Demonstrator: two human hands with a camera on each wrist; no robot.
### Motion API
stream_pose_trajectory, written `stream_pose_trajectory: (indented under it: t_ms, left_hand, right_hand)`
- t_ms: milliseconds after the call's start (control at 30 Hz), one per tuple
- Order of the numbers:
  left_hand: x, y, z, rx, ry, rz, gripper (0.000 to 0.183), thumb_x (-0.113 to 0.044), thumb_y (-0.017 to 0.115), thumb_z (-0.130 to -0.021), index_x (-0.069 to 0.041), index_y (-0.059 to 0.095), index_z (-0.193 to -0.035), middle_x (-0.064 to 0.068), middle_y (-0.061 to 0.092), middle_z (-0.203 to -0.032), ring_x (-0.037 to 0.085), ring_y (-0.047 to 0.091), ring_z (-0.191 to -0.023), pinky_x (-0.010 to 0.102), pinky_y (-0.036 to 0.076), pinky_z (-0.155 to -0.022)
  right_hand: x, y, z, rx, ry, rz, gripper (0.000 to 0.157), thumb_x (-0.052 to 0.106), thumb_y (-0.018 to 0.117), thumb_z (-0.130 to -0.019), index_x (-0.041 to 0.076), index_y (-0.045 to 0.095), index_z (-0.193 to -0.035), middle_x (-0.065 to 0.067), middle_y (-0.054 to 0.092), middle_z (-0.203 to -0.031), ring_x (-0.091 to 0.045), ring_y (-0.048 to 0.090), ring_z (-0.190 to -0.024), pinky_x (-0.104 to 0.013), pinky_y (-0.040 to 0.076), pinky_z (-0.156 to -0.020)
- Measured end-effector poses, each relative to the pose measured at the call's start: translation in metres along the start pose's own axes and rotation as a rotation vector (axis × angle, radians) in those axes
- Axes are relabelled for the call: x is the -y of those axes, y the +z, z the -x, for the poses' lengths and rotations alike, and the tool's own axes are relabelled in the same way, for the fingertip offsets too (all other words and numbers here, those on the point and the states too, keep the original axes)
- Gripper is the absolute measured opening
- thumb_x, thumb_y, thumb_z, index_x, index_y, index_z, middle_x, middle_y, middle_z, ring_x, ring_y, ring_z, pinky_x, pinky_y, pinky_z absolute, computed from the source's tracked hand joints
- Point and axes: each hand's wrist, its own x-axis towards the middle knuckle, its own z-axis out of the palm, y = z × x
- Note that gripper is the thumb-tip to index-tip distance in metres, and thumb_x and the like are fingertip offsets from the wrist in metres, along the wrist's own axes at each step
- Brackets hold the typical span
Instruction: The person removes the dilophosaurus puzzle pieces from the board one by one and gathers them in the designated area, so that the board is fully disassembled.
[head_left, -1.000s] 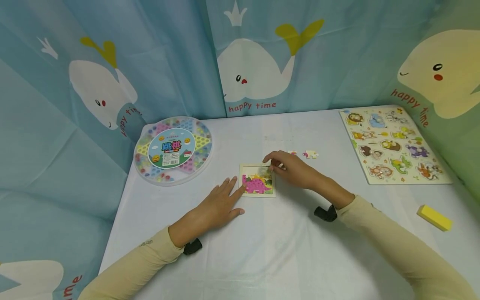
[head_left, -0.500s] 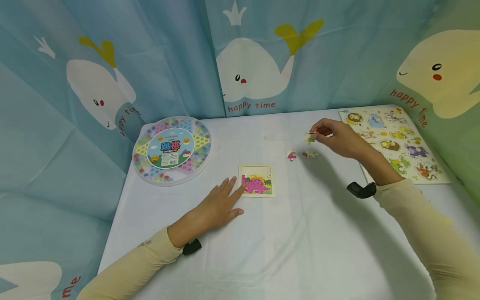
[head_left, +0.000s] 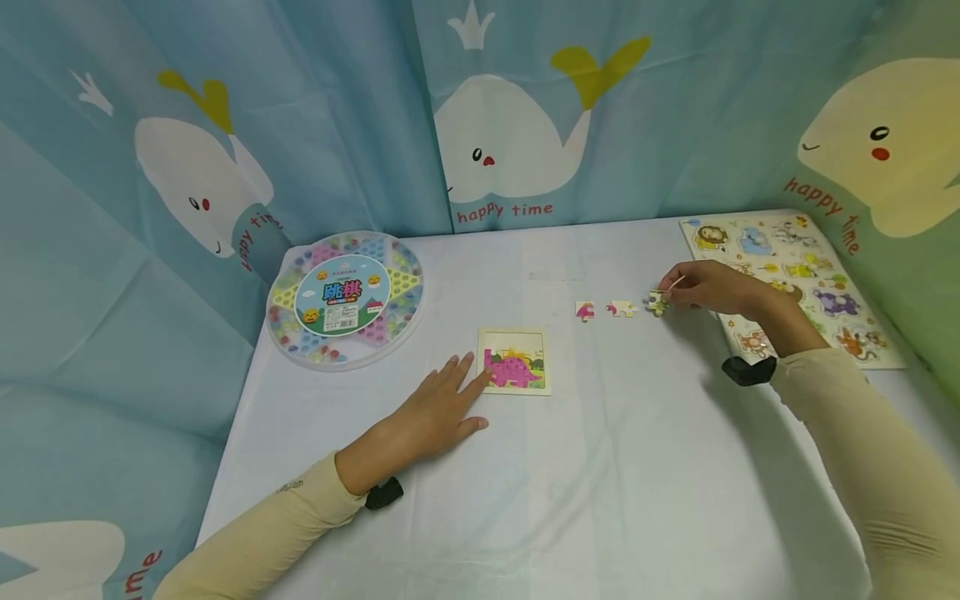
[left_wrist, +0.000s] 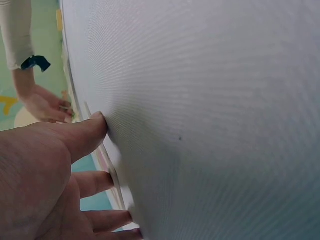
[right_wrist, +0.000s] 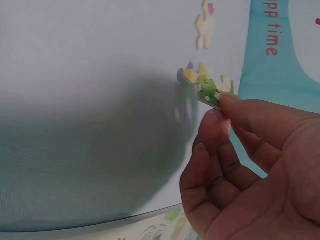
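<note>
Fingers spread, my left hand (head_left: pixel 433 417) lies on the table, its index fingertip on the left side of a small framed jigsaw puzzle (head_left: pixel 513 341). The puzzle shows a pink dinosaur, and its upper part has bare backing. Off to the right, my right hand (head_left: pixel 712 287) pinches a green jigsaw piece (right_wrist: pixel 207 91) between thumb and fingers, just over the table. Left of that piece lie a cream piece (head_left: pixel 621 309) with a pink patch and a mostly pink piece (head_left: pixel 584 311), apart from each other.
A round Chinese checkers set (head_left: pixel 343 296) with coloured marbles stands at the back left. An animal board puzzle (head_left: pixel 817 304) lies at the right, partly behind my right forearm. A yellow block (left_wrist: pixel 59 20) shows at the table's far edge in the left wrist view. A whale-print curtain (head_left: pixel 330 125) backs the table.
My right hand has moved from the framed puzzle to the right with the green jigsaw piece, rising and then lowering beside the cream piece. My left hand has stayed still.
</note>
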Motion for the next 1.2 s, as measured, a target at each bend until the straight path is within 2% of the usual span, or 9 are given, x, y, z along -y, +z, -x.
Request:
stream_pose_trajectory:
  t_ms: [167,367,567,700,800,933,1067,1200]
  left_hand:
    - [0.000,0.001,-0.001,0.001,-0.001,-0.003,0.072,-0.046,0.057,-0.108,-0.014,0.032,-0.167,0.021,0.018,-0.175,0.042,0.019,-0.161,0.060,0.026,-0.126]
    - [0.000,0.000,-0.002,0.010,-0.006,-0.003,0.072,-0.047,0.056,-0.108,-0.015,0.031,-0.168,0.020,0.016,-0.175,0.042,0.017,-0.162,0.060,0.025,-0.126]
    - [-0.001,-0.002,-0.002,0.014,-0.010,-0.014,0.072,-0.048,0.054,-0.109,-0.015,0.029,-0.168,0.020,0.016,-0.175,0.042,0.017,-0.162,0.059,0.025,-0.127]
    - [-0.001,-0.003,-0.001,0.018,-0.010,-0.015,0.072,-0.047,0.055,-0.109,-0.015,0.030,-0.168,0.021,0.016,-0.175,0.042,0.017,-0.162,0.060,0.025,-0.126]
    - [-0.001,-0.003,-0.001,0.017,-0.008,-0.016,0.072,-0.047,0.055,-0.109,-0.015,0.030,-0.168,0.020,0.017,-0.175,0.042,0.017,-0.162,0.060,0.026,-0.126]
    - [0.000,-0.002,-0.001,0.010,-0.004,-0.017,0.072,-0.047,0.056,-0.108,-0.014,0.030,-0.168,0.021,0.018,-0.175,0.042,0.018,-0.161,0.060,0.027,-0.126]
    - [0.000,-0.003,-0.001,0.011,-0.003,-0.015,0.073,-0.048,0.056,-0.108,-0.015,0.031,-0.168,0.021,0.018,-0.175,0.042,0.018,-0.161,0.060,0.027,-0.126]
    - [0.001,-0.002,-0.001,0.013,0.002,-0.015,0.073,-0.048,0.056,-0.108,-0.015,0.030,-0.168,0.021,0.018,-0.175,0.042,0.018,-0.161,0.060,0.027,-0.126]
  right_hand:
    - [-0.005,0.002,-0.003,0.010,0.002,0.028,0.030,0.018,0.060,-0.109,-0.006,0.063,-0.126,-0.015,0.068,-0.114,-0.018,0.058,-0.092,-0.032,0.052,-0.078]
    - [-0.006,0.010,-0.007,-0.050,-0.020,0.119,0.022,0.012,0.065,-0.105,-0.007,0.065,-0.115,-0.015,0.067,-0.104,-0.018,0.055,-0.086,-0.030,0.047,-0.073]
    - [0.000,0.023,-0.008,-0.118,-0.032,0.157,0.013,0.004,0.063,-0.103,-0.006,0.063,-0.110,-0.019,0.066,-0.100,-0.025,0.057,-0.085,-0.036,0.047,-0.072]
    - [0.009,0.030,-0.007,-0.191,-0.058,0.213,0.015,0.001,0.061,-0.100,-0.008,0.062,-0.112,-0.024,0.064,-0.101,-0.034,0.059,-0.089,-0.045,0.049,-0.074]
    - [0.023,0.038,-0.007,-0.257,-0.091,0.215,0.018,0.001,0.062,-0.100,-0.010,0.062,-0.115,-0.029,0.062,-0.105,-0.042,0.060,-0.096,-0.053,0.049,-0.080]
    - [0.056,0.057,-0.008,-0.315,-0.144,0.181,0.024,0.004,0.062,-0.102,-0.011,0.063,-0.121,-0.033,0.061,-0.113,-0.046,0.060,-0.104,-0.057,0.049,-0.087]
    - [0.096,0.092,-0.010,-0.320,-0.216,0.160,0.029,0.004,0.065,-0.102,-0.009,0.063,-0.127,-0.031,0.061,-0.121,-0.043,0.063,-0.105,-0.055,0.052,-0.089]
    - [0.130,0.132,-0.012,-0.279,-0.294,0.128,0.033,0.004,0.068,-0.101,-0.006,0.063,-0.132,-0.026,0.062,-0.127,-0.037,0.066,-0.105,-0.049,0.056,-0.089]
